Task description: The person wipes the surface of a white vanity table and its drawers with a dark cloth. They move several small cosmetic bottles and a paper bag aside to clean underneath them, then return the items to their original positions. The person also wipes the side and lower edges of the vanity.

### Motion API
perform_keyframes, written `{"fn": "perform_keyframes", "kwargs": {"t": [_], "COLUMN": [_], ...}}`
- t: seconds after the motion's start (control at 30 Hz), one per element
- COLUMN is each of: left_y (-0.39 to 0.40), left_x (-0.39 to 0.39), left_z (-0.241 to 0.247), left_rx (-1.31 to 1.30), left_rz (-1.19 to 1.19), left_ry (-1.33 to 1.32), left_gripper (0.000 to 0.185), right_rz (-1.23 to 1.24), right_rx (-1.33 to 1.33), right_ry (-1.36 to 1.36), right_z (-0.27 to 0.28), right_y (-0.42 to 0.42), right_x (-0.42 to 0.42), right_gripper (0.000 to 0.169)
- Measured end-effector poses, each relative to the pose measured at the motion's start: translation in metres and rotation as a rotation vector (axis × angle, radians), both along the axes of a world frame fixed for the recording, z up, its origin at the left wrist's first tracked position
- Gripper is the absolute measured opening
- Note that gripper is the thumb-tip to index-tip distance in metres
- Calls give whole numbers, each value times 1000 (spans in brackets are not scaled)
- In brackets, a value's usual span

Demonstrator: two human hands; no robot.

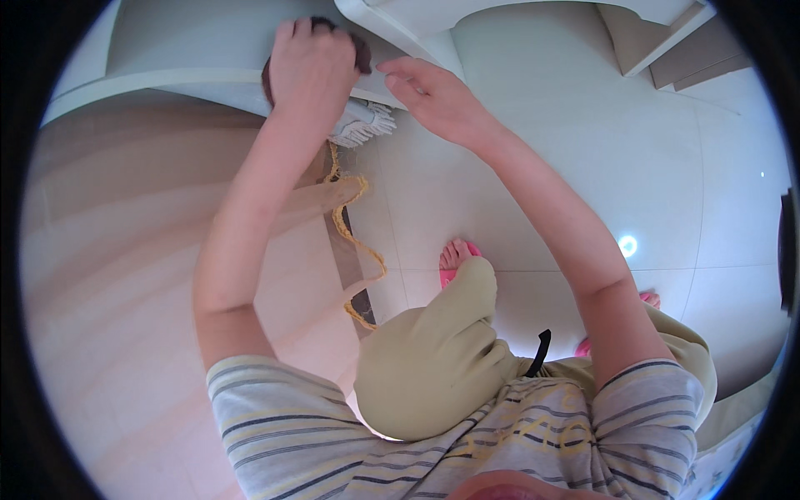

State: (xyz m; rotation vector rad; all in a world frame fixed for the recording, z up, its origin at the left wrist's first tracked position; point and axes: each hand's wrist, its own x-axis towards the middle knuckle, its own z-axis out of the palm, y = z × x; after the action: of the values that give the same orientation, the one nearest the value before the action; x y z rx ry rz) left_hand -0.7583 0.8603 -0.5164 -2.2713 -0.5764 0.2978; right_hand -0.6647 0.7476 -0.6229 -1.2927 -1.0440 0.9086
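Note:
My left hand is at the top of the view, closed over a dark brown, soft-looking thing on a grey surface with a white curved edge. Most of that thing lies hidden beneath the hand, so its kind cannot be told. Just to the right, my right hand hovers near the white edge with thumb and fingers apart and nothing in it. Below the two hands, a white fringed edge of cloth hangs out from under the surface.
On the left spreads a pinkish cover with wavy yellow trim. White furniture stands at the top. Pale floor tiles lie to the right, with my feet in pink slippers on them. A grey-brown furniture piece is at the upper right.

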Motion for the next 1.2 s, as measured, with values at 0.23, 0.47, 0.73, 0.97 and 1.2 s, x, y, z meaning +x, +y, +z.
{"fn": "perform_keyframes", "kwargs": {"t": [0.23,0.47,0.73,0.97,1.2], "left_y": [-7,-40,-56,-76,-81], "left_x": [1,-36,-63,-53,-31], "left_z": [-33,-34,-62,-99,-78], "left_rx": [-20,-203,-699,-928,-940], "left_rz": [15,16,177,236,243], "left_ry": [6,-175,-1087,-1758,-1918], "left_gripper": [11,36,50,40,39], "right_rz": [7,216,184,8,-328], "right_rx": [-55,-243,-211,-8,382], "right_ry": [1,435,929,876,370], "right_z": [4,-11,-8,-12,-2], "right_y": [-7,-2,2,12,30], "right_x": [10,1,-22,-32,-34], "right_gripper": [38,53,74,51,34]}}
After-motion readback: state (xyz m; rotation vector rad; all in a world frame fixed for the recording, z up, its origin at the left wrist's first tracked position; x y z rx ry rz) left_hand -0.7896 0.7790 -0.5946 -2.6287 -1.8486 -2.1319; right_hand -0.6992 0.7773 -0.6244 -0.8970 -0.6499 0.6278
